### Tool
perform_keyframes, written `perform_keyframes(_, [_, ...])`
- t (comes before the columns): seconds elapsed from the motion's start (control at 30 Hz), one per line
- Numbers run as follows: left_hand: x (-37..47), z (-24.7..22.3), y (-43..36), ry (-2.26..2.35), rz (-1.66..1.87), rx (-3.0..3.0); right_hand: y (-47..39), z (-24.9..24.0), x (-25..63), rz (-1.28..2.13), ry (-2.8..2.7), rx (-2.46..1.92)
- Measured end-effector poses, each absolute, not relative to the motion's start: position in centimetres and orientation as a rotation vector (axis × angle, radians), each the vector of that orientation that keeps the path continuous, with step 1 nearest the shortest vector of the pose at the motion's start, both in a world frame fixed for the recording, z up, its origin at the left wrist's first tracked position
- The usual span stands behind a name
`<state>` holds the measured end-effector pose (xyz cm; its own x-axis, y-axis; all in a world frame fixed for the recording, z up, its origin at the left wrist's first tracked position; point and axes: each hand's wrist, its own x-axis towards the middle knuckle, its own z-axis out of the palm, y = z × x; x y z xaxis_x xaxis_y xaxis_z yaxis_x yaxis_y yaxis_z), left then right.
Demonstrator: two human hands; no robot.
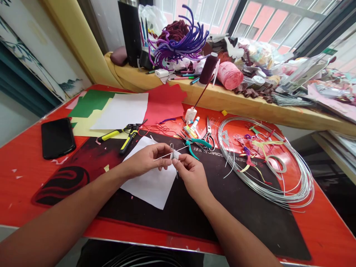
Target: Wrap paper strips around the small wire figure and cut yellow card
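Note:
Between my two hands is a small wire figure [172, 147] with a loop at its top and a straight wire running crosswise. A small white piece, like paper or tape, sits around its middle. My left hand [150, 159] pinches the figure from the left with thumb and fingers. On the other side, my right hand [193, 174] pinches the white piece between thumb and forefinger. Fingertips hide part of the join. Below the hands, a white paper sheet [150, 189] lies on the black mat [222, 207].
Beyond my hands lie yellow-black wire strippers [129, 142], teal pliers [193, 142], scissors [208, 129] and a glue bottle [190, 114]. A large wire coil [306, 185] encircles small wrapped wire figures [247, 152] at right. A phone [58, 138] and coloured paper [93, 104] are at left.

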<state>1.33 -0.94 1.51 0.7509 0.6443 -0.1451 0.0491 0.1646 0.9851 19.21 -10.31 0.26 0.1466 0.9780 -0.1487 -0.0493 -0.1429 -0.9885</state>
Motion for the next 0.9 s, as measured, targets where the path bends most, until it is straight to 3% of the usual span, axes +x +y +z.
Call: perform_keyframes(0.9, [1.69,0.96,-1.26,0.792,0.569,1.444,-10.54,-0.31,18.92,1.119,-1.176,-1.444])
